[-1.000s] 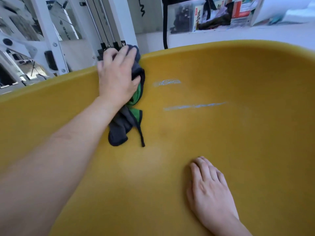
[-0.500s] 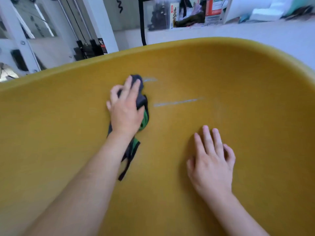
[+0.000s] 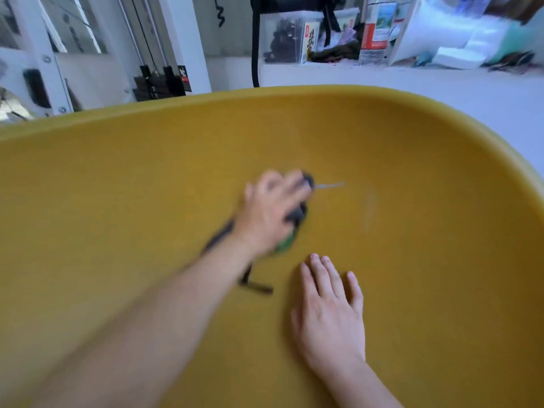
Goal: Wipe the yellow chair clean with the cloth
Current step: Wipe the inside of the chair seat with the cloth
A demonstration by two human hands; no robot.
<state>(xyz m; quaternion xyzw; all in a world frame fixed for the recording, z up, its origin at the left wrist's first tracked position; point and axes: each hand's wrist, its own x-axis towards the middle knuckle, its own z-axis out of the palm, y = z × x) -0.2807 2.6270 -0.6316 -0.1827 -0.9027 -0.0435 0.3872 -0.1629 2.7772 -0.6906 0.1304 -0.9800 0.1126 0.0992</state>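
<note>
In the head view, your left hand (image 3: 270, 213) is lying on top of the cloth (image 3: 297, 214) and is pressing it on the inner surface of the yellow chair (image 3: 412, 260), near the middle of the shell. The hand is very blurred, so I cannot tell if your fingers are curling round the cloth or only pushing it flat. Dark fabric is showing beyond your fingertips and beside the thumb, a green part is showing under the heel of the hand, and a dark strap (image 3: 256, 287) of the cloth is trailing on the chair beside your forearm.

Your right hand (image 3: 329, 313) is resting flat on the chair, nearer to you, with straight fingers and holding nothing. It is near the cloth but is not touching it. I think it is only supporting you.

A thin pale streak (image 3: 331, 185) is lying just beside your left fingertips, on their right side. A fainter whitish smear (image 3: 369, 210) is showing a little more to the right. The wide yellow area around them is looking even, without clear marks, though the picture is soft.

So, in my judgement, the wiping is going on and is not finished: at least these two marks are waiting for the cloth. The outer side of the chair is not showing here.
</note>
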